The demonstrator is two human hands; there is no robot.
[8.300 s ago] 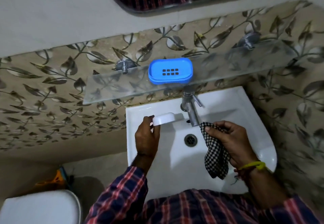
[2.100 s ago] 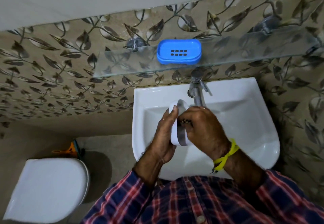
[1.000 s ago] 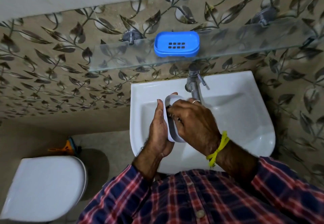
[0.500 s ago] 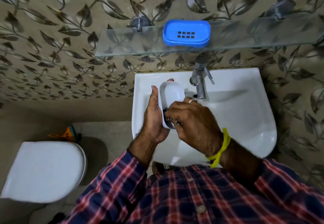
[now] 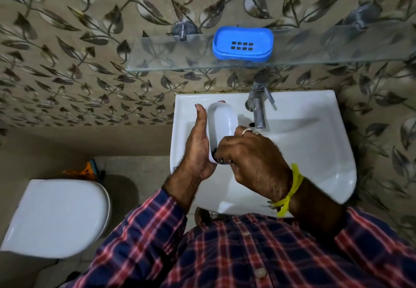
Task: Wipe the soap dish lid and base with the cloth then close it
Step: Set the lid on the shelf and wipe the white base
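White lid (image 5: 221,120) held on edge above basin (image 5: 315,152).

Left hand (image 5: 198,150) raised edge-on, thumb extended upward, fingers wrapped behind the white lid (image 5: 221,123), palm against its side. Right hand (image 5: 252,159) curled knuckles-up, fingers bunched around the checked cloth (image 5: 219,159) pressed at the lid's lower end. Both forearms bare below rolled sleeves.

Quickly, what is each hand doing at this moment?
Left hand: holds the white lid over the sink.
Right hand: closed on the checked cloth, pressing it against the lid.
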